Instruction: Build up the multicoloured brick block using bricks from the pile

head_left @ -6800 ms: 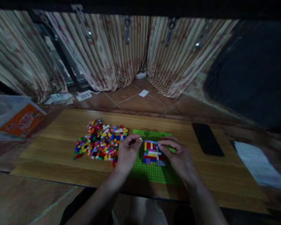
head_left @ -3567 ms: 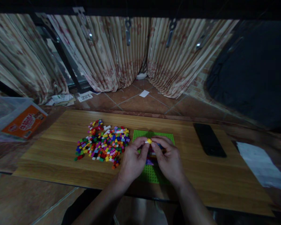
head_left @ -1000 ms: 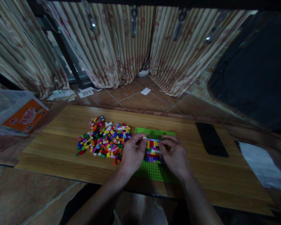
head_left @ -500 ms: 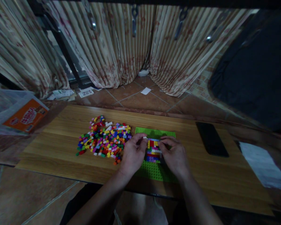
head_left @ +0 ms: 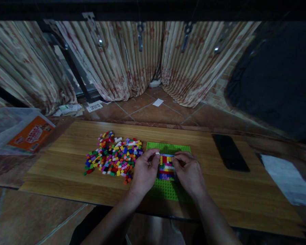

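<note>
We see a small white brick [head_left: 157, 153] over the green baseplate [head_left: 168, 191], clamped between the fingers of our left hand [head_left: 145, 172]. It is just beside the far left corner of a multicoloured block [head_left: 165, 166] on the baseplate; the block's rows run left to right. Our right hand [head_left: 191, 172] is at the block's right side, fingertips close together; whether they grip anything, we cannot tell. Left of the baseplate, loose bricks [head_left: 112, 158] lie heaped on the bench [head_left: 56, 170]; much further left stands a clear tub [head_left: 2, 144], its contents unclear.
</note>
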Demonstrator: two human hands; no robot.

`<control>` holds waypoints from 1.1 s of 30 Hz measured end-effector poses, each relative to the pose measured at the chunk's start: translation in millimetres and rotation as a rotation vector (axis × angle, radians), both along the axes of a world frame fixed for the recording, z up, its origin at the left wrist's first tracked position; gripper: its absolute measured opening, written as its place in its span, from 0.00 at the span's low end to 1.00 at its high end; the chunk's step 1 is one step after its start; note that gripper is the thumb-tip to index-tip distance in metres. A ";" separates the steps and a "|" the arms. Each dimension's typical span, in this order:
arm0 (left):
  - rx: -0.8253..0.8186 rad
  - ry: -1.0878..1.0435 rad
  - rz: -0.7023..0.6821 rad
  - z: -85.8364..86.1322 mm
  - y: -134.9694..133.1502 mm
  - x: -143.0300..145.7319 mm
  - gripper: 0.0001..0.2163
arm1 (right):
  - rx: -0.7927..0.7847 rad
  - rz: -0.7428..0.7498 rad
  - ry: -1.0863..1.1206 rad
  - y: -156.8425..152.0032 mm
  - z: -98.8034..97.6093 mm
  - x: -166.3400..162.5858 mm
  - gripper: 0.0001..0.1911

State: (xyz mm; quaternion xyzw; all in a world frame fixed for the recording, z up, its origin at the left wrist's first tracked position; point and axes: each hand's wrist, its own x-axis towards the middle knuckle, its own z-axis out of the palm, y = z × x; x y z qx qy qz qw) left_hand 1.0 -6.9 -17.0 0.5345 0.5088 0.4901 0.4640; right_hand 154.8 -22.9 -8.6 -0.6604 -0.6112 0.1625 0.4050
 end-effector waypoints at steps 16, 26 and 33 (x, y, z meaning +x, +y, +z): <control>0.119 0.089 -0.071 7.7 -6.2 -0.4 0.12 | 0.107 0.143 0.151 -3.4 15.0 -17.6 0.10; 0.181 0.178 -0.051 15.2 -9.1 2.2 0.14 | 0.109 0.061 0.303 0.8 13.2 0.1 0.09; 0.084 0.142 0.014 7.8 -2.0 -2.5 0.12 | -0.031 0.002 0.252 1.8 10.6 27.6 0.09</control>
